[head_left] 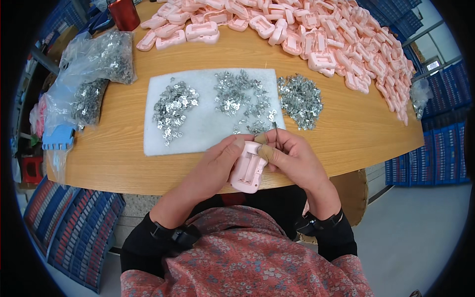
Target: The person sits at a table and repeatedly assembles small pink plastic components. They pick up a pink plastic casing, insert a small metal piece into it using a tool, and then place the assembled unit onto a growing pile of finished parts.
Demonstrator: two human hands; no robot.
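My left hand (220, 161) is closed around the left edge of a pink plastic battery housing (246, 171), held tilted just over the table's near edge. Its long open compartment faces up. At the housing's top end is my right hand (297, 161), its thumb and a finger wearing tan finger covers and pressed to the rim. A thin dark tool (278, 136), perhaps tweezers, sticks up between its fingers. Whether a small metal part sits under the fingertips is hidden. Just beyond the hands, a white foam pad (207, 106) carries loose silvery metal contact pieces (175, 106).
A further heap of metal pieces (301, 100) lies right of the pad. Pink housings (321, 42) pile up along the far and right side. Clear bags of metal pieces (115, 57) lie at the left, near a red metal container (123, 14). Blue racks (79, 232) stand around the table.
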